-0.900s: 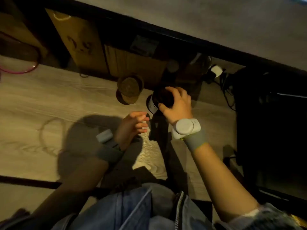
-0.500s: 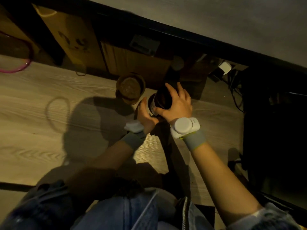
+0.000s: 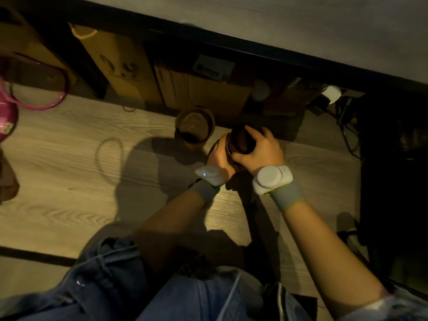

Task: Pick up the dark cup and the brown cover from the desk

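Both hands close around a dark round jar (image 3: 240,141) that stands on the wooden floor (image 3: 69,172), far from the person's knees and just in front of a row of cardboard boxes (image 3: 125,63). The right hand (image 3: 261,150) curls over the jar's top and right side, its fingers (image 3: 251,133) bent across the dark lid area and the thumb at the near edge; its grip is wrapped around the jar. The left hand (image 3: 218,156) cups the jar's left side from below the rim, its palm against the wall of the jar; the fingers are hidden behind it, so how tightly that grip presses cannot be told exactly, though the hand clearly holds the jar. Each wrist carries a grey band with a white device: the left one (image 3: 209,174) shows a small light, the right one (image 3: 272,178) is larger and rounded.

Just left of the jar, close but apart from it, stands a brown pot (image 3: 194,126) filled with something dark. At the far left edge lies a pink bag (image 3: 7,117) with a looped handle. Far right, a white plug (image 3: 332,93) and cables sit in shadow. Near the camera, blue jeans (image 3: 176,295) cover the person's bent legs.
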